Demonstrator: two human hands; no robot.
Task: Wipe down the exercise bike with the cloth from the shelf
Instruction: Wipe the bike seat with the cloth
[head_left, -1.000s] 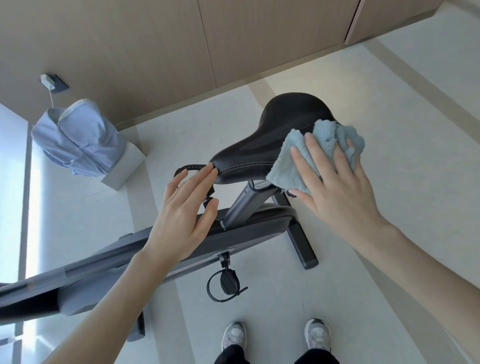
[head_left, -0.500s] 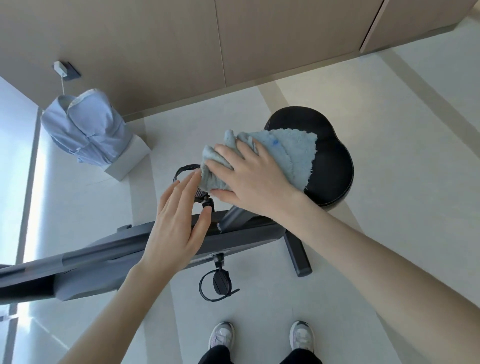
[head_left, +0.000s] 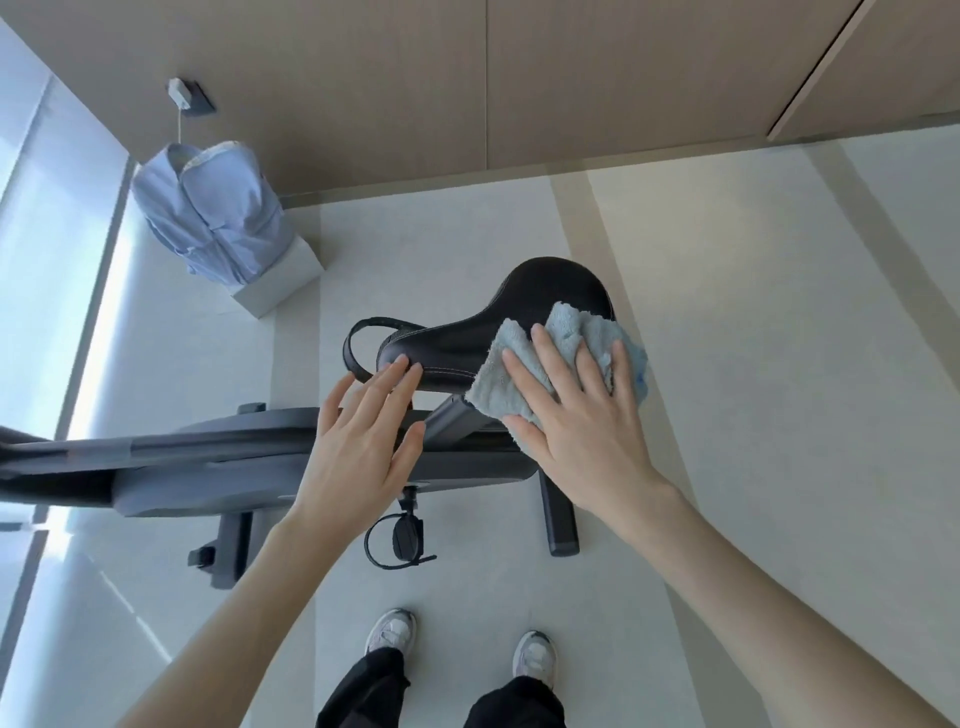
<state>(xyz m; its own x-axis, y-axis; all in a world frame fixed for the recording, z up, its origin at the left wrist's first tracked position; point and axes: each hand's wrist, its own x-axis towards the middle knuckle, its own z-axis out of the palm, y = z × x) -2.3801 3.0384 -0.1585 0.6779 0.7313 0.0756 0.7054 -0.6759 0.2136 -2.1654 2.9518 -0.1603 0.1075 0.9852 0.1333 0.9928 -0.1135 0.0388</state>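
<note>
Right hand (head_left: 582, 421), fingers straight, presses the soft, limp cloth (head_left: 566, 322) against the saddle (head_left: 493, 322); left hand (head_left: 358, 447), likewise flat, touches its nose. A spread palm likely suits.

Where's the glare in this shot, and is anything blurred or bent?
Head view: daylight glare washes out the floor along the left edge; head view, the right hand, cloth and saddle look sharp; head view, the wide lens splays the wall seams toward the corners.
</note>
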